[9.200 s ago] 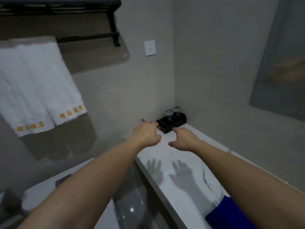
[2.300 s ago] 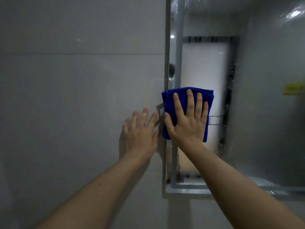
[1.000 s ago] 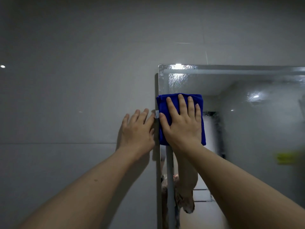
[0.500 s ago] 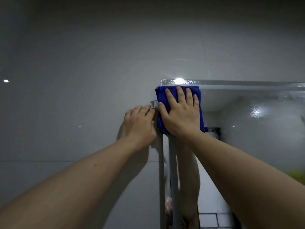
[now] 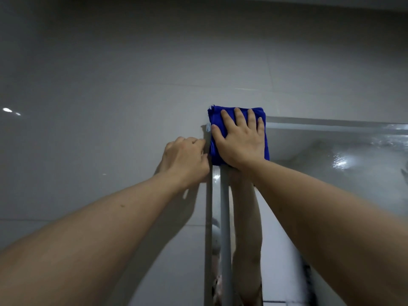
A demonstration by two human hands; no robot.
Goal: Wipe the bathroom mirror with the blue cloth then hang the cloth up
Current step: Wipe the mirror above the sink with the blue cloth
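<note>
A folded blue cloth [image 5: 215,120] covers the top left corner of the bathroom mirror [image 5: 331,164]; its upper edge overlaps the wall above the glass. My right hand [image 5: 239,140] lies flat on the cloth with fingers spread, pressing it against the mirror. My left hand [image 5: 185,160] rests on the grey wall just left of the mirror's edge, fingers curled, holding nothing. The mirror reflects my right forearm and a wet, streaky surface at the right.
Grey wall tiles [image 5: 99,129] fill the left and top of the view. The mirror's left edge [image 5: 208,228] runs straight down from the cloth. A light reflection [image 5: 7,110] shows on the wall at far left.
My right hand has slid the cloth upward along the mirror's left edge to its top corner. My left hand followed up the wall and its fingers curled in.
</note>
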